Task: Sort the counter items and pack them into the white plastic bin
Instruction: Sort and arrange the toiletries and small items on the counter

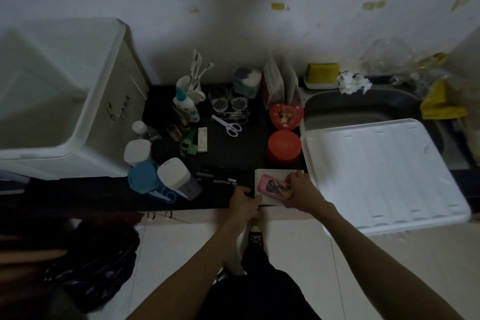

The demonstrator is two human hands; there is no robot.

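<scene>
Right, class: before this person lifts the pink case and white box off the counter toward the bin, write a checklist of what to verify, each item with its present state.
1. Right hand grips pink case: ok.
2. Left hand touches the white box at its left edge: ok; firm grip: cannot tell.
3. Case lies on the box: ok.
4. Bin stands open, lid off, lying over the sink: ok.
5. Bin has free room inside: ok.
6. Path to bin free: not ok, bottles stand between.
</scene>
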